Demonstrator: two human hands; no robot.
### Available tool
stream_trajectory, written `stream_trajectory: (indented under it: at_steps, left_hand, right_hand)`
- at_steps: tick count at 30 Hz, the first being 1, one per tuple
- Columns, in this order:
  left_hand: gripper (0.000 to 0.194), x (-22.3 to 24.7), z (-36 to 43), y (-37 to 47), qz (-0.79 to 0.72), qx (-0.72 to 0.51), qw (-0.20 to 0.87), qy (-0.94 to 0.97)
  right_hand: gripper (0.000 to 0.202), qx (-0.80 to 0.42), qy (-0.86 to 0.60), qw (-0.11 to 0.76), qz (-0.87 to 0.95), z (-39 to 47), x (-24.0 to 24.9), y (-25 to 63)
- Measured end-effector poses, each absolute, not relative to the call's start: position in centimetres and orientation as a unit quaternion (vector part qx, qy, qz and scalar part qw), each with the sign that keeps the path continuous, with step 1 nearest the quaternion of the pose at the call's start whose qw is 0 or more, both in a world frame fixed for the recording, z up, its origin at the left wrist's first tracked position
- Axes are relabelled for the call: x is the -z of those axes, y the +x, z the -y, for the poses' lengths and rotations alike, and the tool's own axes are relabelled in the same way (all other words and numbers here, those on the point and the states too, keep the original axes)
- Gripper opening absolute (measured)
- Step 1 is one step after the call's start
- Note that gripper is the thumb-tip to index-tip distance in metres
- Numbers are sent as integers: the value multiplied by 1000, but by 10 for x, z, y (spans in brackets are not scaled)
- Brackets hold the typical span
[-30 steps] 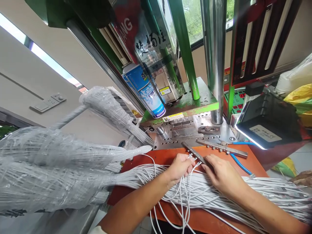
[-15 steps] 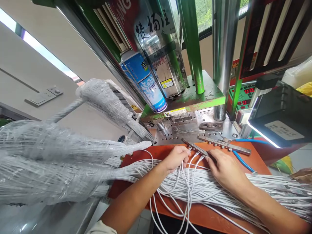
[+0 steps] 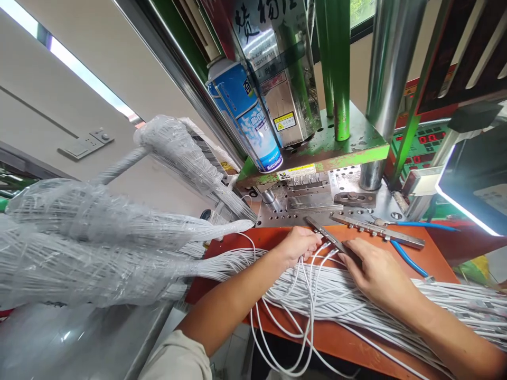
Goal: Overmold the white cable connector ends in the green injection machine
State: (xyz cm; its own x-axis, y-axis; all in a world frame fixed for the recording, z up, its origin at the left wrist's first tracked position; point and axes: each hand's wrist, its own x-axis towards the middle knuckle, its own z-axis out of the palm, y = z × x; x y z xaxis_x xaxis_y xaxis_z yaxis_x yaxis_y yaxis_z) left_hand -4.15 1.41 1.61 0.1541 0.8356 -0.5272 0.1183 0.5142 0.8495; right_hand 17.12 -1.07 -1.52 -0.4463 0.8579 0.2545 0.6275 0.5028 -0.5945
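My right hand (image 3: pixel 370 269) grips the near right end of a narrow metal mould bar (image 3: pixel 327 236), held at a slant above the orange tabletop. At the bar's left part, the fingers of my left hand (image 3: pixel 301 245) are pinched round the end of a white cable (image 3: pixel 304 274); the fingers hide its tip. Between my hands, two more white cables (image 3: pixel 315 264) run up to the bar's lower edge, their ends against it. Their slack hangs in loops over the table's front edge. Behind my right hand lies a second metal bar (image 3: pixel 376 230) with small pegs along it.
A thick bundle of white cables (image 3: pixel 237 266) crosses the orange table (image 3: pixel 435 253). Plastic-wrapped cable bundles (image 3: pixel 99 221) stand at left. Ahead is a green press (image 3: pixel 348 153) with a blue spray can (image 3: pixel 253 121). Blue-handled pliers (image 3: pixel 407 258) and a bright lamp (image 3: pixel 471 206) are at right.
The camera view has shifted, so the scene sits further right. My left fingers are now closer against the bar, covering the leftmost cable end. My right hand keeps its grip.
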Motion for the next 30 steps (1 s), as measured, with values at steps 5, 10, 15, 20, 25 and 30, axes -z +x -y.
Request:
stream_trajectory:
  at_steps: [5, 10, 15, 20, 25, 30]
  left_hand:
    - [31, -19, -18, -52, -576, -259, 658, 410]
    - [23, -23, -22, -70, -573, -223, 661, 431]
    - [19, -15, -27, -69, -606, -226, 616, 450]
    - [26, -11, -26, -65, -626, -215, 580, 474]
    - [34, -15, -20, -62, -644, -225, 529, 505]
    - [39, -13, -20, -60, -654, -212, 478, 546]
  right_hand:
    - [28, -214, -480, 263, 809, 9, 18, 172]
    - [29, -188, -508, 272, 796, 8, 20, 171]
    - [30, -194, -483, 265, 812, 9, 19, 173]
    - [30, -196, -444, 263, 834, 10, 17, 174]
    - [30, -178, -441, 268, 838, 13, 16, 172]
    - [30, -198, -433, 264, 839, 12, 13, 173]
